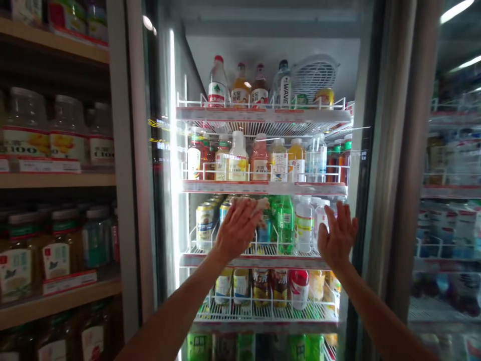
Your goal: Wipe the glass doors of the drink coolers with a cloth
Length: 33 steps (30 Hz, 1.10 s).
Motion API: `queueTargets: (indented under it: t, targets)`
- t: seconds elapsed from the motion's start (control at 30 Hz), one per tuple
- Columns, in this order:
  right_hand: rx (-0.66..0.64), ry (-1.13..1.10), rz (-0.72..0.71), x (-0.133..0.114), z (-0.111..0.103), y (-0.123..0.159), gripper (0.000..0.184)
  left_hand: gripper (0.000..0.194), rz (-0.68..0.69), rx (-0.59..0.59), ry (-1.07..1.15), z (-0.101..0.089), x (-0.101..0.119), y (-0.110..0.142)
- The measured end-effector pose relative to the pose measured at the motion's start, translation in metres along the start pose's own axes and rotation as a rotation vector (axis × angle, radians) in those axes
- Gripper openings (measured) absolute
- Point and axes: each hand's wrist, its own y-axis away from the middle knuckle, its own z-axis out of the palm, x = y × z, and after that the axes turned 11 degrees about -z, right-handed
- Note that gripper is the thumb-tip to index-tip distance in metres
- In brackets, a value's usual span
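My left hand point(238, 225) is pressed flat toward the glass door point(162, 200) of a lit drinks fridge. Under its fingers is a crumpled pale cloth point(262, 204), mostly hidden by the hand; whether it is paper or fabric I cannot tell. To the right, my right hand point(339, 233) is raised at about the same height, fingers spread, holding nothing and seemingly against the glass. Behind the hands, through the glass, stand a green bottle point(285, 220), a clear bottle with a yellow-green label point(304, 225) and beer cans point(205, 223).
Wire-fronted fridge shelves point(263, 188) carry several rows of bottles and cans. A metal door frame point(389, 175) borders the right side, with another fridge beyond. On the left, wooden shelves point(56, 179) hold large bottles point(67, 130).
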Motion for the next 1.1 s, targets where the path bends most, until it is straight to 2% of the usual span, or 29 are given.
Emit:
queueTargets:
  t: [0.03, 0.13, 0.2, 0.27, 0.33, 0.4, 0.47, 0.57, 0.63, 0.67, 0.77, 0.8, 0.83, 0.93, 1.0, 1.03, 1.1]
  targets:
    - [0.003, -0.002, -0.003, 0.0, 0.0, 0.0, 0.05, 0.042, -0.024, 0.01, -0.009, -0.002, -0.005, 0.001]
    - [-0.008, -0.006, 0.007, 0.0, 0.0, 0.0, 0.051, 0.045, -0.327, 0.169, -0.057, -0.009, -0.035, -0.003]
    - [-0.011, -0.007, 0.018, 0.0, 0.0, 0.0, 0.05, 0.047, -0.469, 0.248, -0.061, -0.009, -0.043, -0.007]
    - [-0.006, -0.014, 0.025, -0.001, 0.0, 0.0, 0.049, 0.048, -0.416, 0.223, -0.03, -0.004, -0.029, -0.009]
    - [-0.002, -0.019, 0.026, 0.0, 0.0, 0.0, 0.048, 0.046, -0.215, 0.095, 0.013, 0.003, -0.007, -0.006]
    - [-0.009, -0.02, 0.025, 0.0, -0.001, 0.0, 0.048, 0.044, -0.069, -0.004, 0.03, 0.006, 0.003, -0.004]
    - [-0.018, -0.017, 0.026, 0.0, -0.001, 0.0, 0.047, 0.044, -0.112, 0.016, 0.014, 0.002, -0.007, -0.004]
    - [-0.018, -0.025, 0.034, 0.0, 0.0, 0.0, 0.048, 0.048, -0.385, 0.188, -0.041, -0.006, -0.035, -0.008]
    - [-0.01, -0.029, 0.033, 0.0, 0.001, 0.0, 0.048, 0.049, -0.453, 0.229, -0.058, -0.007, -0.037, -0.01]
    - [-0.007, -0.026, 0.03, 0.0, 0.001, 0.001, 0.048, 0.049, -0.408, 0.202, -0.051, -0.005, -0.032, -0.008]
    - [0.001, -0.008, 0.012, 0.002, 0.002, 0.002, 0.047, 0.048, -0.142, 0.053, -0.002, -0.001, -0.012, 0.0]
    - [0.003, -0.003, 0.005, 0.002, 0.002, 0.002, 0.047, 0.047, -0.105, 0.036, 0.0, -0.001, -0.011, 0.002]
    - [0.002, -0.001, 0.001, 0.002, 0.002, 0.002, 0.047, 0.047, -0.118, 0.047, -0.011, -0.002, -0.014, 0.003]
    - [-0.007, -0.008, 0.011, 0.001, 0.002, 0.002, 0.046, 0.047, -0.353, 0.181, -0.081, -0.009, -0.034, 0.0]
    - [-0.017, -0.017, 0.032, 0.0, 0.001, 0.002, 0.045, 0.047, -0.44, 0.227, -0.1, -0.009, -0.037, -0.004]
    - [-0.022, -0.018, 0.042, 0.0, 0.001, 0.002, 0.045, 0.047, -0.42, 0.213, -0.089, -0.008, -0.032, -0.004]
    - [-0.032, -0.012, 0.051, 0.0, 0.0, 0.002, 0.045, 0.045, -0.261, 0.111, -0.042, -0.003, -0.011, -0.002]
